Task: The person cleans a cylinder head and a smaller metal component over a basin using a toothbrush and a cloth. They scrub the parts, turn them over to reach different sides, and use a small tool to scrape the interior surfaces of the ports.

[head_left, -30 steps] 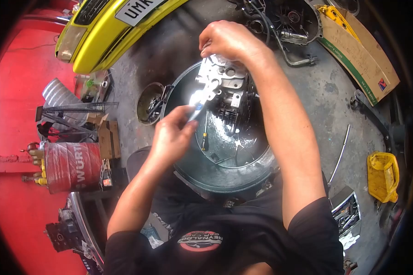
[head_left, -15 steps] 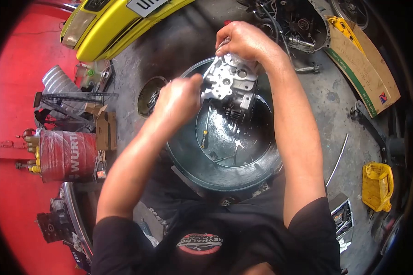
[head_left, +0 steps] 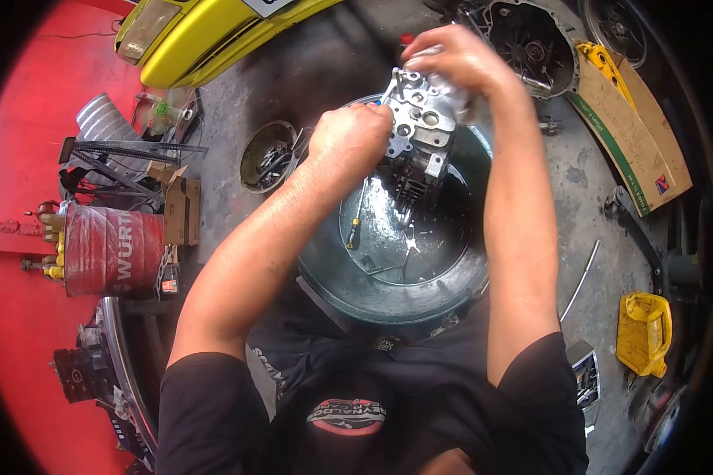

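A cast metal housing (head_left: 421, 134) with round ports and bolt holes stands tilted over a dark round basin (head_left: 372, 305), a gear-like dark section at its lower end. At its left edge my left hand (head_left: 347, 136) is closed in a fist. A thin pale edge shows just above that fist, but what the fingers hold is hidden. My right hand (head_left: 461, 62) is bent over the top of the housing, blurred by motion. Something silvery shows between its fingers, too smeared to name. On the basin floor lies a screwdriver (head_left: 355, 234) with a yellow-and-black handle.
Left of the basin sits a round pan (head_left: 268, 162) of small metal parts. A yellow bumper (head_left: 206, 43) lies at the top left, a red drum (head_left: 115, 249) further left. On the right are a long cardboard box (head_left: 634, 138), a gear casing (head_left: 531, 47) and a yellow jug (head_left: 643, 334).
The housing has shifted right and slightly up. My left hand has moved up and right to its edge. My right hand has moved right, its fingers now more spread over the top.
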### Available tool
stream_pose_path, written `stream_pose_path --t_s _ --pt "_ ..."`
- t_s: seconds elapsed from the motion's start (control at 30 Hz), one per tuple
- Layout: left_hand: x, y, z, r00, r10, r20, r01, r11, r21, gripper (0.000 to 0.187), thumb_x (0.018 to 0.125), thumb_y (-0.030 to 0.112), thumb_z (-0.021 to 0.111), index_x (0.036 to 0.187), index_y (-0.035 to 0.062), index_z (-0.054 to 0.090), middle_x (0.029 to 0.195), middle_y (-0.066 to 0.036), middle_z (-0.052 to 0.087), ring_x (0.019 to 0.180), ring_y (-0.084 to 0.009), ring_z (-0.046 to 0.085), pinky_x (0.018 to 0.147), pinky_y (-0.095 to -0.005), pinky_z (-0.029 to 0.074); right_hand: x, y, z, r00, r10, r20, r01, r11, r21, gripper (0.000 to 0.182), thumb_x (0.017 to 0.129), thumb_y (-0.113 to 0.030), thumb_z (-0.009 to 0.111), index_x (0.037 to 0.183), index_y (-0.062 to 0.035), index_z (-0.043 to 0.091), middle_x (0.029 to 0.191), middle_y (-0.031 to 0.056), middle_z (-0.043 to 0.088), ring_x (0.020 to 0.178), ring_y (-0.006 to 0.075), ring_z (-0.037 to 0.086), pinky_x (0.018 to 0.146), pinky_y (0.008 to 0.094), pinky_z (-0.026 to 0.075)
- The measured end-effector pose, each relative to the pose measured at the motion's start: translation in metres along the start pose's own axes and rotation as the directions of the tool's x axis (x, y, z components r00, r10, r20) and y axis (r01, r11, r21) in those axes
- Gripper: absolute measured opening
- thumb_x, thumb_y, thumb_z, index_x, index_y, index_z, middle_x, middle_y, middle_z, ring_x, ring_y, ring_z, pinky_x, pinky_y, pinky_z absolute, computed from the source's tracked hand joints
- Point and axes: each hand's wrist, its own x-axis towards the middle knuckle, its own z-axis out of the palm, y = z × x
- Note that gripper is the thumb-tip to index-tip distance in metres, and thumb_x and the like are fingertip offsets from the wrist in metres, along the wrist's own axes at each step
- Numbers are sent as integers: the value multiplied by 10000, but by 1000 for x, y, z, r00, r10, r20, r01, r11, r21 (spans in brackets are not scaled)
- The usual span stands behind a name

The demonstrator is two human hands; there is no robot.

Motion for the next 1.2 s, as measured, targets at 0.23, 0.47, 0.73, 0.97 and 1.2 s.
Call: stream_pose_path --t_s 0.23,0.47,0.73,0.97,1.2 --pt "-3 -2 10 999 -31 31 33 997 -70 184 856 120 528 975 20 626 877 -181 693 844 -360 691 745 -469 554 -27 65 50 791 371 -487 -361 925 117 485 801 -513 727 1086 -121 722 983 125 735 957 264 702 851 392 533" --pt "-8 -38 2 967 -202 154 252 688 -681 254 863 121 654 1081 -9 672 806 -97 686 698 -164 625 665 -328 506 -33 35 64 777 484 -403 -485 868 107 365 844 -469 671 1001 -150 756 1029 91 734 1032 275 676 916 386 504" --pt "8 -34 34 951 73 -299 -133 973 -187 167 884 104 543 1041 78 592 818 -175 639 746 -410 636 660 -502 512 -34 31 68 765 427 -482 -452 889 70 345 850 -425 670 1011 -131 749 1005 96 733 1019 283 673 917 407 496" --pt "11 -28 23 995 -34 -99 10 974 -228 210 900 99 576 1086 98 673 910 -185 670 820 -406 642 724 -465 513 -26 41 74 789 346 -507 -401 916 2 323 867 -406 643 998 -131 751 1001 89 734 1013 287 670 945 412 459" --pt "-3 -45 4 980 193 -42 -195 980 -28 223 858 117 573 1075 93 620 804 -155 651 770 -365 666 649 -466 533 -32 40 72 788 411 -459 -430 900 67 311 889 -387 613 1010 -131 742 1032 83 728 1046 267 658 961 414 448"
